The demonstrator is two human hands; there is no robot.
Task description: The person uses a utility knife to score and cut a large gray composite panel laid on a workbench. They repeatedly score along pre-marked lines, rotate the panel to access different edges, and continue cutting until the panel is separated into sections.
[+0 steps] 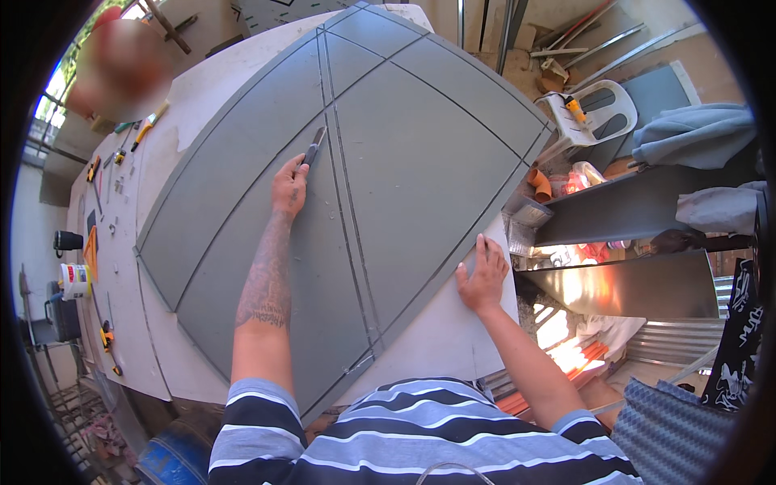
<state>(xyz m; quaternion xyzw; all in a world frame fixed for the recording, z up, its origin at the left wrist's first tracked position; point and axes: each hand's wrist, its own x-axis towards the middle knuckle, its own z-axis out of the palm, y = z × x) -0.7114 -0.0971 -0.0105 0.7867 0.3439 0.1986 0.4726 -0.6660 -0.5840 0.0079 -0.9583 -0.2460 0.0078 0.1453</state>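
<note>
A large grey panel (436, 153) with dark grooves crossing it lies on a white-topped table. My left hand (288, 187) is over the middle of the panel, closed around the dark handle of a slim knife-like tool (314, 147). Its narrow, pale blade points away from me, close to a pair of long parallel grooves; whether the tip touches the panel I cannot tell. Small bits of debris are scattered on the grey surface nearby. My right hand (484, 273) rests flat at the panel's right edge, with its fingers spread and nothing in it.
Along the table's left side lie hand tools, an orange set square (91, 252), a black cup (68, 240) and a white tub (76, 281). A white plastic chair (618, 101) holds a yellow-orange tool (575, 108). Dark sheets (647, 283) stand at right.
</note>
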